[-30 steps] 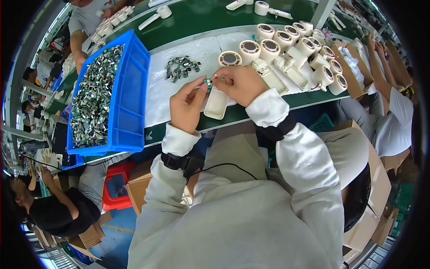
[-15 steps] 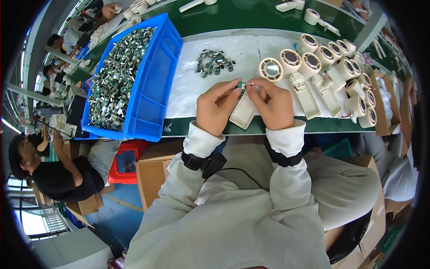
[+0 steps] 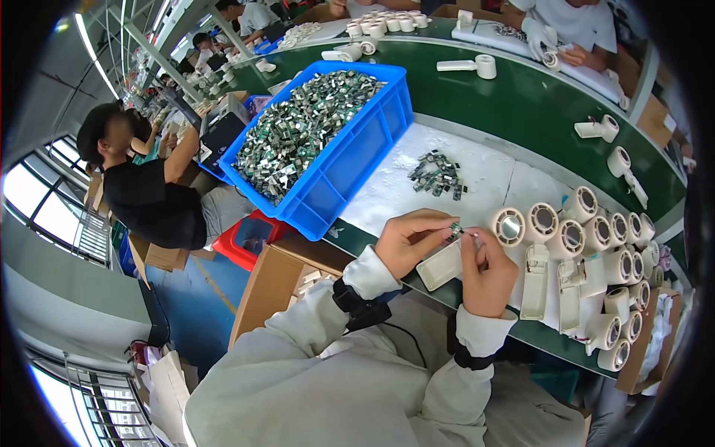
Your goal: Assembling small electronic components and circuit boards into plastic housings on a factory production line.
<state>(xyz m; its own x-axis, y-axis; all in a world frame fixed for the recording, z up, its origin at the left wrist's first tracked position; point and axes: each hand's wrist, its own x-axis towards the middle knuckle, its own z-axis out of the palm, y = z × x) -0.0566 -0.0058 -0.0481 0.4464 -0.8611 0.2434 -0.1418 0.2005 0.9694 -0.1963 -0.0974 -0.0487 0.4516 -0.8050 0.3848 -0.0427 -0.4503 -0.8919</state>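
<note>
Between the thumb and fingers of my left hand (image 3: 408, 244) is a small green circuit board (image 3: 453, 230), held edge-up. My right hand (image 3: 489, 273) is closed in a pinch right beside the board; the tiny thing at its fingertips is too small to make out. Below the hands lies a cream plastic handle shell (image 3: 438, 267), hollow side up, partly covered by my fingers. Past the hands, a loose pile of similar circuit boards (image 3: 436, 176) rests on the white work surface (image 3: 387, 167).
A blue bin (image 3: 350, 160) heaped with circuit boards stands at left. On the right are several round cream fan heads (image 3: 542, 220) and open handle shells (image 3: 534, 283). A cardboard box (image 3: 655, 343) sits at the right edge. Beyond runs a green conveyor (image 3: 521, 100); co-workers sit around it.
My view has swung and tilted, so the bench now appears slanted and further right. Both hands stay together at the circuit board, above the same shell.
</note>
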